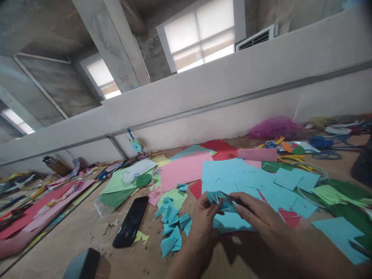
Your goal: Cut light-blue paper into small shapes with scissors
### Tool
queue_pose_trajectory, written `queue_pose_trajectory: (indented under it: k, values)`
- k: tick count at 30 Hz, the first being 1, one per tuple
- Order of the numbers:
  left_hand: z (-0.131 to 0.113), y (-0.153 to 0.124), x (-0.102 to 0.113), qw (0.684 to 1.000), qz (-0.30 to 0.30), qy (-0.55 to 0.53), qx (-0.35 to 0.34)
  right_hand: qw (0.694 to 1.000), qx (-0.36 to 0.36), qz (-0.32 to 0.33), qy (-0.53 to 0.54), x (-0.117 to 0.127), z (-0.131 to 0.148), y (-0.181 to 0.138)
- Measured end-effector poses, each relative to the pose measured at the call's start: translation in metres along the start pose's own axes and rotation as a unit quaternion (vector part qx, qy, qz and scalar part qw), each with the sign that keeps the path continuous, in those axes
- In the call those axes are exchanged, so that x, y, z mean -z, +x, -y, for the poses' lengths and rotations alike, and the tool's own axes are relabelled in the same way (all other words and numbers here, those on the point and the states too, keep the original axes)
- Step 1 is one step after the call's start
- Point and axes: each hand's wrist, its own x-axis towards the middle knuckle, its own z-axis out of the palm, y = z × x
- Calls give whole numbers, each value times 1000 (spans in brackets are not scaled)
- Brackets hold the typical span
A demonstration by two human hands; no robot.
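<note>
Both my hands meet over the wooden table (87,228) on one small folded light-blue paper piece (218,198). My left hand (203,221) pinches its left side with curled fingers. My right hand (255,213) grips its right side, fingers pressed together. Just under the hands lies a light-blue paper sheet (232,224). A heap of several folded light-blue pieces (172,224) rests to the left of my left hand.
A black phone (131,221) lies left of the heap, a dark box (83,264) at the near edge. Pink (186,168), green (117,186), red (221,149) and blue sheets (232,174) cover the middle. Craft clutter and a magenta bag (274,128) sit far right; a white partition (203,97) stands behind.
</note>
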Motion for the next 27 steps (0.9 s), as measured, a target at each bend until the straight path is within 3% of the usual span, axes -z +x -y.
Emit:
queue_pose_trajectory:
  k: [27]
  values:
    - [0,0,0,1000,5,-16,22,1000,-20,-10,-3,-3,-5,2]
